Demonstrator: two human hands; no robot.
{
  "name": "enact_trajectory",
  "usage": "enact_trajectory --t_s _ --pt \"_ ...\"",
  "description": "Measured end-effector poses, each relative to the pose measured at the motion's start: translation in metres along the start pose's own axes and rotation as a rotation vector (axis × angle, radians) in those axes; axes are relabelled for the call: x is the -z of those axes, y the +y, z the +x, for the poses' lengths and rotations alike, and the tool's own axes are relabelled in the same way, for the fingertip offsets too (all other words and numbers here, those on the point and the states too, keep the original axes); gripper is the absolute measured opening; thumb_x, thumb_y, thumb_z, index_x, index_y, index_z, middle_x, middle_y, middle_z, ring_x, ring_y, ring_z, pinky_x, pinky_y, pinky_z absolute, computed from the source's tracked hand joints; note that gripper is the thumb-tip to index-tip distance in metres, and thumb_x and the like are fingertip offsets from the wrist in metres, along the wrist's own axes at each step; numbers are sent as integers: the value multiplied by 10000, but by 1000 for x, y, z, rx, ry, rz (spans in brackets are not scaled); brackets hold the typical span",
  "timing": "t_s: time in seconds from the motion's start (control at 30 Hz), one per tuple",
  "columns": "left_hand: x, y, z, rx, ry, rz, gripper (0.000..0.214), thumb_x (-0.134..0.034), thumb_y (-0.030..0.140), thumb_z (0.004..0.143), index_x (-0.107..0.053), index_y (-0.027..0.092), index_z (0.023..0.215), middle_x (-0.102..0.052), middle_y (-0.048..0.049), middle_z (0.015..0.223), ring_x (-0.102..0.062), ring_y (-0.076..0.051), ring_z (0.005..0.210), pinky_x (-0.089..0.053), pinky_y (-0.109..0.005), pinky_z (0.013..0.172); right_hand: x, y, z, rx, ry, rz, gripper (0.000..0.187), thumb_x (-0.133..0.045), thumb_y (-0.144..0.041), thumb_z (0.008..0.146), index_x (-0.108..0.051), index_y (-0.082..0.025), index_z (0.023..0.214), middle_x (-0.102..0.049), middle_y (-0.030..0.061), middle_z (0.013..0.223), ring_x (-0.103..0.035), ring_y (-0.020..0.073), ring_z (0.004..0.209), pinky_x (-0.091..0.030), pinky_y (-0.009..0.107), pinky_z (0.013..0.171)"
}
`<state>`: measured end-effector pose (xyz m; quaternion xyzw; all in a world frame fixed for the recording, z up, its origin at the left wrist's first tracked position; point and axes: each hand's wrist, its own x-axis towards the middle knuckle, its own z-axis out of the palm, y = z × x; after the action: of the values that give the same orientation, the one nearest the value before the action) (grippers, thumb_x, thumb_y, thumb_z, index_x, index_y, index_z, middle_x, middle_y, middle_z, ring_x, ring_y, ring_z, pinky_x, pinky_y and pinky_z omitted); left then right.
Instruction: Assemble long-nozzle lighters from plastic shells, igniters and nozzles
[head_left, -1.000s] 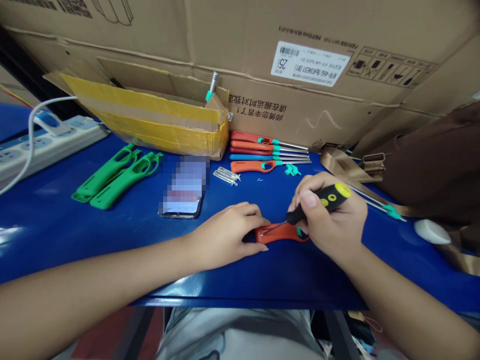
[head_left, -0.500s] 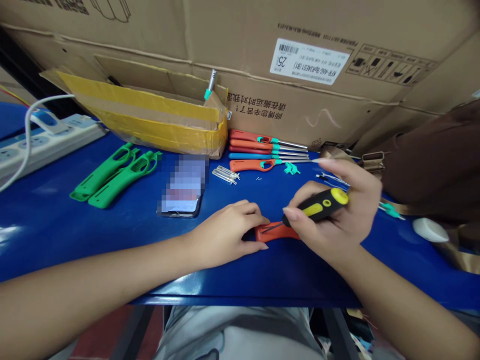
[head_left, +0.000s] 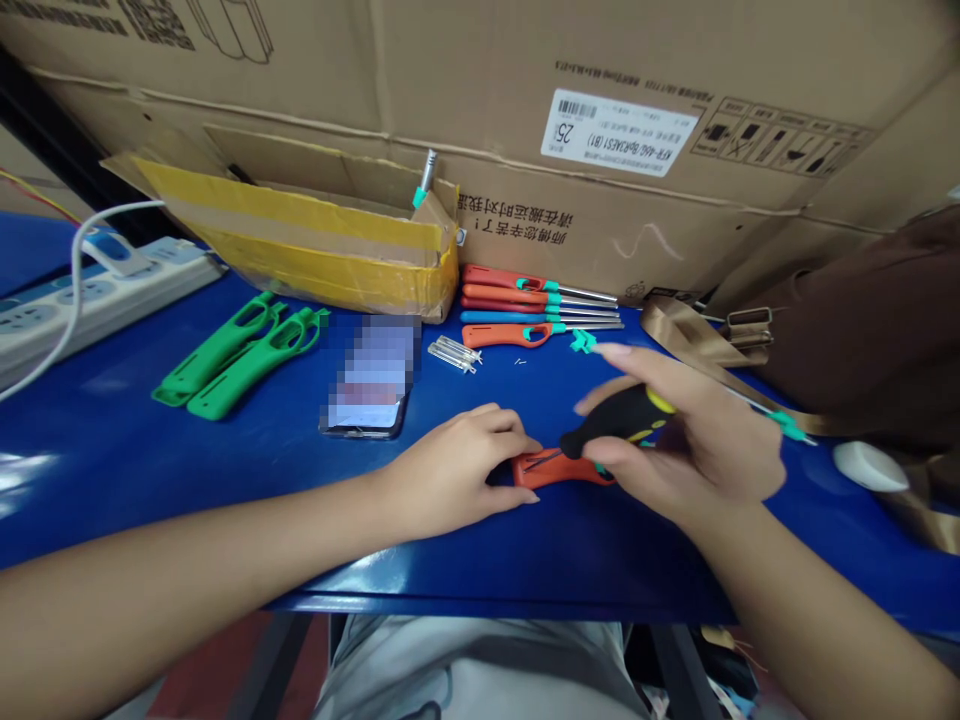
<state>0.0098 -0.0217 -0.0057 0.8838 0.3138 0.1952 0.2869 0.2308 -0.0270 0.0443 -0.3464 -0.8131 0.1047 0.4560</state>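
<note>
My left hand [head_left: 469,460] grips the butt end of an orange lighter [head_left: 559,468] lying on the table, thumb on the near side and fingers on the far side. In my right hand [head_left: 694,430] is a black and yellow screwdriver [head_left: 619,420]. Its thin shaft slants down to the slot in the lighter's handle; whether the tip is inside I cannot tell. The trigger end of the lighter is partly covered by my right hand. Just beyond that hand lie small teal plastic parts [head_left: 583,341].
Several finished-looking lighters [head_left: 510,334] lie stacked against the large carton [head_left: 420,70]. Green handle shells [head_left: 251,375], a phone [head_left: 367,390] and clear small tanks [head_left: 454,352] are to the left. A yellow-taped box [head_left: 315,245], power strip [head_left: 105,300], white oval object [head_left: 870,466] and ribbon [head_left: 686,335] surround the area.
My right hand has turned and shifted slightly right, its fingers changing position on the screwdriver handle. More of the lighter's trigger end shows. My left hand keeps its hold.
</note>
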Motion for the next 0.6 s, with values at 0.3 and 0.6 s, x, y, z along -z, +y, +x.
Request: enact_trajectory --t_s 0.3,0.6 --pt "1 1 0 12 -2 -6 246 -747 315 904 -715 204 1121 -658 -48 1034 -595 -225 1003 -505 -358 899 -2 -6 6 289 29 -189 506 -763 -258 869 -603 -343 1341 -744 -1 795 -658 196 593 -557 336 574" --pt "-1 -1 0 1 5 -12 265 -745 335 905 -707 193 1125 -654 -45 1041 -591 -231 1015 -498 -370 915 -3 -2 8 326 -42 -109 391 -665 -215 912 -598 -269 1293 -735 26 849 -644 185 639 -524 324 551"
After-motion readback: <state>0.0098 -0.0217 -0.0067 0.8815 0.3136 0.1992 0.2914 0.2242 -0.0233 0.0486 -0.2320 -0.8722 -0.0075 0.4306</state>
